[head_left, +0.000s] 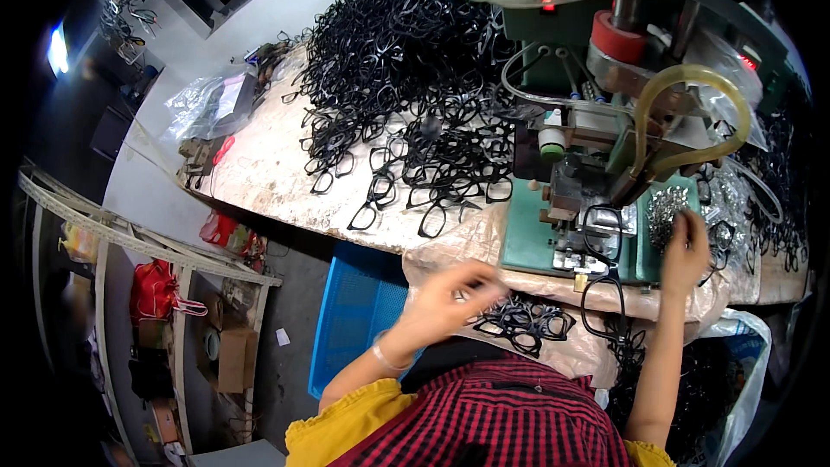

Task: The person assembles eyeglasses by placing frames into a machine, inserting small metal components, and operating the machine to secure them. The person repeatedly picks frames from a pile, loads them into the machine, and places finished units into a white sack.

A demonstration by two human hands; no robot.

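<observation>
A black eyeglass frame (pixel 603 246) sits in the green bench press (pixel 566 195), with one lens ring hanging over the front edge. My right hand (pixel 687 255) is at the right side of the press, fingers drawn together over a heap of small silvery metal parts (pixel 667 207) in a green tray. Whatever those fingers pinch is too small to make out. My left hand (pixel 456 296) is above my lap, left of the press, its fingers curled and smeared by motion. Just beside it, several dark eyeglass frames (pixel 527 324) lie on the wrapping over my lap.
A big pile of black eyeglass frames (pixel 406 43) covers the back of the worktable (pixel 268 147). A blue plastic crate (pixel 354 294) stands below its edge. To the right is a white sack (pixel 748 337) of dark pieces. A yellowish hose (pixel 739 112) loops beside the press.
</observation>
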